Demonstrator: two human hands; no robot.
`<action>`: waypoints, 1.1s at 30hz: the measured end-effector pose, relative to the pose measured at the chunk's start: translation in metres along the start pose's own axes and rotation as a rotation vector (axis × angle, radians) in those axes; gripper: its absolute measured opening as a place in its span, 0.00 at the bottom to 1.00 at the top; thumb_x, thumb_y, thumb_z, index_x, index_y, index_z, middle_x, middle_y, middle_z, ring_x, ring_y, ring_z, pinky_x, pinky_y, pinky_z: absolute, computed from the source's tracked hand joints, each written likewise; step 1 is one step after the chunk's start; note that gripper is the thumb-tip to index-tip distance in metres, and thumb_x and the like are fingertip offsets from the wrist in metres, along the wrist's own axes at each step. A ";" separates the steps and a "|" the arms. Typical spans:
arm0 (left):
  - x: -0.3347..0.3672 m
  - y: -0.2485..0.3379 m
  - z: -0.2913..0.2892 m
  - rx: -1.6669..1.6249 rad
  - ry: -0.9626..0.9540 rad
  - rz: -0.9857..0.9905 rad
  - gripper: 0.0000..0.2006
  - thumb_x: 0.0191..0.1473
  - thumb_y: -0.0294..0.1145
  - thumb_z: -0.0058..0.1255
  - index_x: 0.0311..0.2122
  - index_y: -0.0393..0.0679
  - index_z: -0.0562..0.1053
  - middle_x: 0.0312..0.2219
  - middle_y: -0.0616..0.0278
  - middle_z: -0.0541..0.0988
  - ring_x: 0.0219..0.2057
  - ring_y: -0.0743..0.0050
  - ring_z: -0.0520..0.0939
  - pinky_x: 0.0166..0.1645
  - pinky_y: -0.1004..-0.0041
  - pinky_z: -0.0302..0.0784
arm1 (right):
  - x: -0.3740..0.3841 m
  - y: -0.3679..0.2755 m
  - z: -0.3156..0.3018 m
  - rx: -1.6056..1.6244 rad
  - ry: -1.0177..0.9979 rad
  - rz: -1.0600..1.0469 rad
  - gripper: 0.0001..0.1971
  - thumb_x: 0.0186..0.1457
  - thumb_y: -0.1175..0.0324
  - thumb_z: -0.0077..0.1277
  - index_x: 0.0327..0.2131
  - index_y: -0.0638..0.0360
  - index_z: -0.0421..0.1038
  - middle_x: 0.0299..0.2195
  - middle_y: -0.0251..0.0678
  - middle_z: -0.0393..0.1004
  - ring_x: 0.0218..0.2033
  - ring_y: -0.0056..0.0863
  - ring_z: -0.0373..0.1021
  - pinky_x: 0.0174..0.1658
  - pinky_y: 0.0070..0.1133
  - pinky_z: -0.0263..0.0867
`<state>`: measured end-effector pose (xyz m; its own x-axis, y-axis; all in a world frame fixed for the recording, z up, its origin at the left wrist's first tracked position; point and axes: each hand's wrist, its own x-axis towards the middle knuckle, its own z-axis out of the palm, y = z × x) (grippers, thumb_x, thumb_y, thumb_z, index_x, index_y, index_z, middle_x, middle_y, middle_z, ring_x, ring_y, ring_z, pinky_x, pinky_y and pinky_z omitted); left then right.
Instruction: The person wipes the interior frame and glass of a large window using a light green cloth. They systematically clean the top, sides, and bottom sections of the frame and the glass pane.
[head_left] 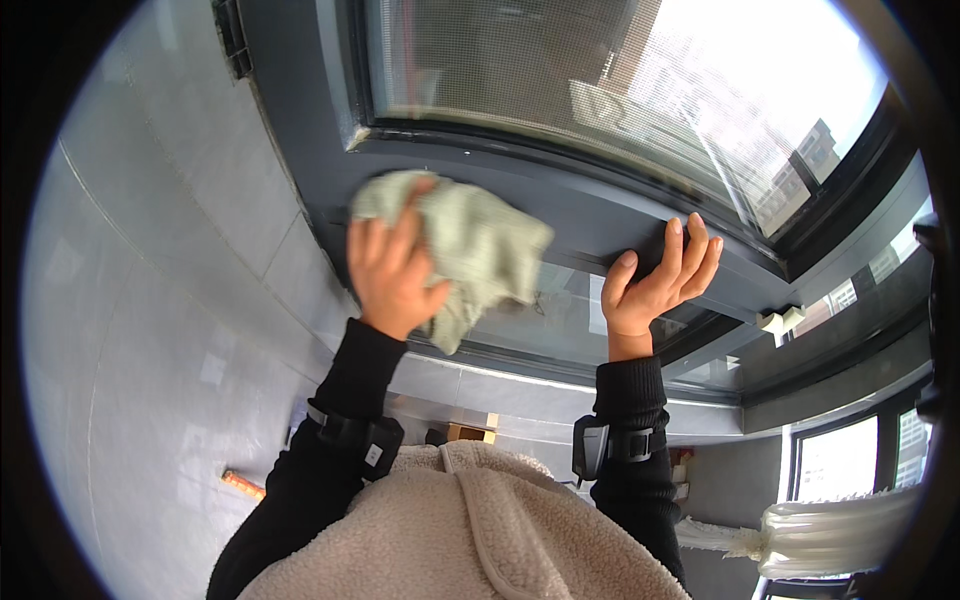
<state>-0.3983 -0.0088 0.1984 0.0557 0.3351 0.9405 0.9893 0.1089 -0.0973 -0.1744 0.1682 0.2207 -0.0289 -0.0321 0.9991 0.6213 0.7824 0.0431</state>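
A pale green cloth (485,240) lies bunched against the dark grey window frame (590,215). My left hand (390,270) holds it to the frame near the left corner, and its fingers look slightly smeared by motion. Part of the cloth hangs loose to the right of that hand and below it. Further right, my right hand (660,280) rests at the frame's lower edge with its fingers spread and nothing in them. Above both hands is a window pane with a mesh screen (520,70).
Grey tiled wall (180,280) runs along the left. A white catch (782,321) sits on the frame to the right. At lower right hangs a white plastic-wrapped bundle (840,535). An orange tube-like object (243,485) lies low at the left.
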 end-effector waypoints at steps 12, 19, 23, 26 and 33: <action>0.004 0.011 0.004 -0.107 0.175 -0.281 0.29 0.48 0.39 0.56 0.55 0.38 0.69 0.61 0.42 0.61 0.59 0.35 0.62 0.63 0.44 0.52 | 0.003 -0.002 0.002 -0.030 0.033 -0.032 0.25 0.60 0.57 0.38 0.55 0.64 0.63 0.57 0.51 0.64 0.65 0.50 0.45 0.64 0.41 0.41; 0.023 0.044 0.009 -0.103 -0.066 0.125 0.15 0.37 0.33 0.56 0.35 0.48 0.79 0.61 0.75 0.67 0.31 0.73 0.70 0.46 0.69 0.66 | 0.005 -0.002 0.001 -0.036 0.025 -0.068 0.25 0.62 0.56 0.37 0.56 0.65 0.62 0.58 0.51 0.63 0.65 0.51 0.46 0.65 0.42 0.42; 0.003 0.019 0.005 0.030 -0.099 0.002 0.09 0.44 0.30 0.54 0.33 0.49 0.79 0.60 0.71 0.70 0.27 0.75 0.72 0.37 0.69 0.67 | 0.003 -0.001 -0.001 -0.043 0.003 -0.043 0.25 0.59 0.56 0.40 0.55 0.60 0.64 0.58 0.49 0.64 0.65 0.50 0.46 0.64 0.41 0.43; -0.014 -0.011 0.000 0.085 0.043 -0.151 0.30 0.39 0.39 0.60 0.51 0.39 0.73 0.56 0.45 0.68 0.43 0.44 0.73 0.47 0.53 0.67 | 0.002 -0.001 -0.002 -0.011 -0.001 -0.017 0.25 0.58 0.58 0.42 0.56 0.59 0.64 0.58 0.48 0.63 0.65 0.49 0.46 0.65 0.41 0.41; 0.012 -0.026 -0.003 -0.114 0.163 -0.144 0.31 0.51 0.48 0.54 0.57 0.39 0.69 0.61 0.46 0.63 0.61 0.42 0.63 0.62 0.50 0.55 | 0.002 -0.001 0.006 -0.030 0.061 -0.023 0.25 0.59 0.56 0.39 0.55 0.59 0.64 0.58 0.49 0.64 0.65 0.49 0.46 0.64 0.41 0.41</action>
<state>-0.4234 -0.0106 0.2127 -0.0750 0.1674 0.9830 0.9969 0.0348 0.0701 -0.1799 0.1710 0.2225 0.0035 -0.0886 0.9961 0.6439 0.7623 0.0656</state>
